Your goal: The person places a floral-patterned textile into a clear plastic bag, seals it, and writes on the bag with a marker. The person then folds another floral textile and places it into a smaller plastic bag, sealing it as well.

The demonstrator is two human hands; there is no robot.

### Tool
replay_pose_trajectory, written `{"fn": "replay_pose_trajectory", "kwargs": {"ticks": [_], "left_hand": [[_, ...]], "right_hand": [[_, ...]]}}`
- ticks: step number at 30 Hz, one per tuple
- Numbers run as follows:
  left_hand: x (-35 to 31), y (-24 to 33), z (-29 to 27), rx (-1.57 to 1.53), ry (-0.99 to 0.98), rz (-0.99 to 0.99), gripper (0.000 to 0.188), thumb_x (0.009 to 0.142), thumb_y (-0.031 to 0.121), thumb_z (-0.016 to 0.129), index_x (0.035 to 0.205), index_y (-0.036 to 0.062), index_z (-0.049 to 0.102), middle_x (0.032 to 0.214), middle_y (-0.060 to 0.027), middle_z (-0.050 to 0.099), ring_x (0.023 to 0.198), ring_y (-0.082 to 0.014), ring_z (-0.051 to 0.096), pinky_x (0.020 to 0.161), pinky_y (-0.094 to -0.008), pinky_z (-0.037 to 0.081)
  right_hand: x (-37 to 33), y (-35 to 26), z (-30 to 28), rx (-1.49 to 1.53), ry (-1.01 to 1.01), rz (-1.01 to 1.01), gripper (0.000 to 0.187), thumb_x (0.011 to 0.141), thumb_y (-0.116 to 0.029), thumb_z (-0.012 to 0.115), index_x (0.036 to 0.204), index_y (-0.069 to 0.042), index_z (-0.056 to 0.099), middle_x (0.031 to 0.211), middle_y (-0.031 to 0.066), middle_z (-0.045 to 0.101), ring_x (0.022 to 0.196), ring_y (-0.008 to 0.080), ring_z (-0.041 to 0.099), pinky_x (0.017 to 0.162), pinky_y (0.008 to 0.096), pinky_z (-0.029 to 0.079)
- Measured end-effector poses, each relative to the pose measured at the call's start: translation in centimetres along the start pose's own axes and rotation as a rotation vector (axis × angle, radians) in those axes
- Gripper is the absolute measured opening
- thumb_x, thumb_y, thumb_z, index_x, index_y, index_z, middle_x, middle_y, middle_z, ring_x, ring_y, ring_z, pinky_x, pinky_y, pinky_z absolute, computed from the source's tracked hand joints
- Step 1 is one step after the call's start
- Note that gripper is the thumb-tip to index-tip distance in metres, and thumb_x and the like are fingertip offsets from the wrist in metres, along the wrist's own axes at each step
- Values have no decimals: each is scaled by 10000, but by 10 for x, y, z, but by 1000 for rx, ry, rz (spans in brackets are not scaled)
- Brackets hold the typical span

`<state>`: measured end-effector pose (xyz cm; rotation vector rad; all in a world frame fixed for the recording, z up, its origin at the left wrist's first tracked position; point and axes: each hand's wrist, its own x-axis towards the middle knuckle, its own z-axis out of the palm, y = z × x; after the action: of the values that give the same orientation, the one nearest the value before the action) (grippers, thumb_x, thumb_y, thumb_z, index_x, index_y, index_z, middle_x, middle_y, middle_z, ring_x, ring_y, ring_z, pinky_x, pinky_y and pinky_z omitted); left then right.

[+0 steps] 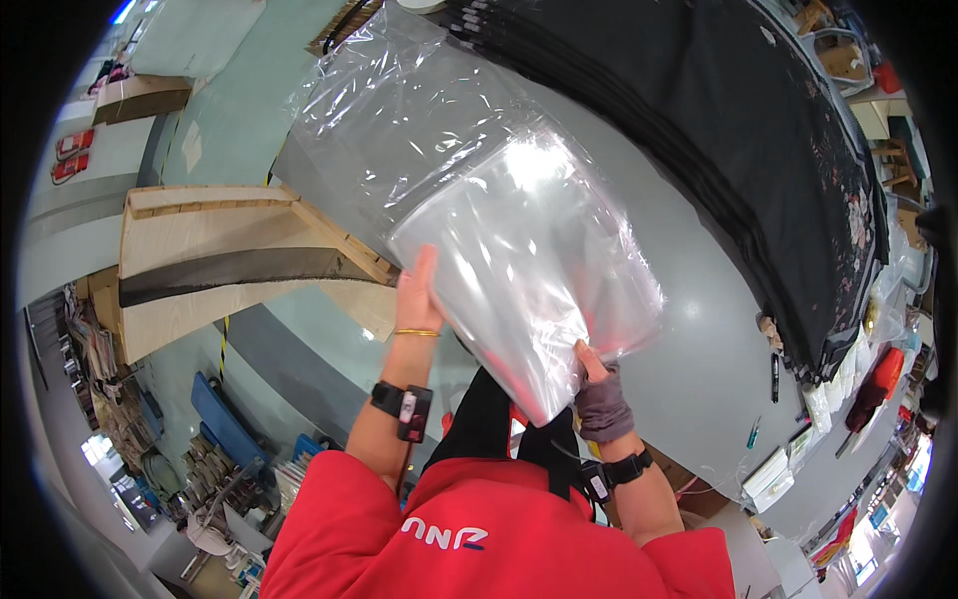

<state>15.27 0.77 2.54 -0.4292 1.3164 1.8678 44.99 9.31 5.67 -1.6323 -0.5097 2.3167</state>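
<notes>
Red shirt (499, 529) is filling six o'clock, folks, with both forearms reaching up past it! At seven, a black wrist strap (403, 407) is riding the left arm; its twin is circling the right at five. Now the left hand (417, 297), over at nine, is pinching one edge of the clear plastic stack (499, 260), thumb on top, the fingers underneath hiding from view. At four, the grey-gloved right hand (602, 394) is pinching the near-right edge, thumb pressing down. That stack is holding dead centre, its near corner hanging past the grey table (689, 379). Crinkled clear film (389, 120) is glinting beyond at eleven, while a teal tool (753, 431) is lying at four. Black fabric (718, 100) is sweeping from one to three, and pale wooden panels (230, 225) are jutting out between nine and ten!
</notes>
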Motion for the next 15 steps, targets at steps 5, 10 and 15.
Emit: {"fn": "replay_pose_trajectory", "kwargs": {"ticks": [5, 10, 15], "left_hand": [[-59, -53, 19, 106, -65, -92, 345, 958, 128, 737, 1239, -34, 619, 1108, -79, 706, 970, -208, 708, 828, -362, 603], [-113, -10, 30, 795, -364, -472, 343, 951, 276, 746, 1052, -42, 668, 833, -102, 719, 656, -169, 709, 538, -306, 575], [-107, 27, 91, 1407, -565, 453, 380, 944, 337, 716, 933, -41, 678, 832, -140, 731, 743, -282, 704, 674, -368, 545]], "right_hand": [[3, -15, 24, 14, -33, -78, 362, 970, -259, 690, 1202, 19, 685, 1127, 71, 706, 999, 172, 666, 893, 292, 527], [8, -38, 20, -13, -111, -283, 401, 982, -252, 675, 1252, 44, 652, 1163, 106, 710, 1026, 203, 677, 911, 322, 549], [-16, -41, -15, -345, -4, -464, 230, 1015, -222, 641, 1131, -53, 745, 1044, -15, 677, 935, 105, 589, 823, 277, 488]]}}
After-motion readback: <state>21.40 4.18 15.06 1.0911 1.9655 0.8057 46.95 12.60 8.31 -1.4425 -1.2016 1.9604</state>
